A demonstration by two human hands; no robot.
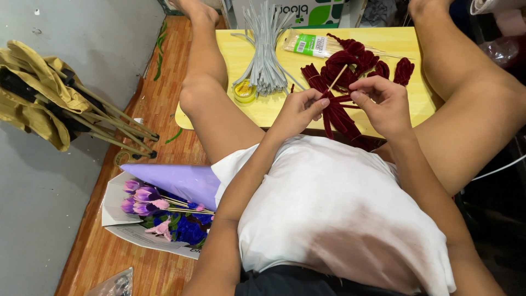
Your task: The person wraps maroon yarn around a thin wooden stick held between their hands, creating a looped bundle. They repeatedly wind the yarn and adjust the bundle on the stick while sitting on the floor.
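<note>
Over the near edge of the low yellow table [383, 41], the left hand [298, 109] and the right hand [383, 104] work close together above a heap of dark red chenille stems [342, 118]. The left hand's fingers are closed in a pinch on the lower end of a thin wooden stick [337, 78], which rises tilted toward the far right. The right hand's fingers are curled and pinch a dark red stem just beside the stick's lower end. The heap lies on the table and trails over its near edge, toward the person's lap. Further back on the table lies a bundle of grey stems [266, 49], with a small yellow tape roll [244, 91] just beside its near end, and a clear packet of wooden skewers [312, 45]. On the wooden floor to the left lies a bouquet [164, 211] of purple, pink and blue flowers in lilac and white wrapping.
</note>
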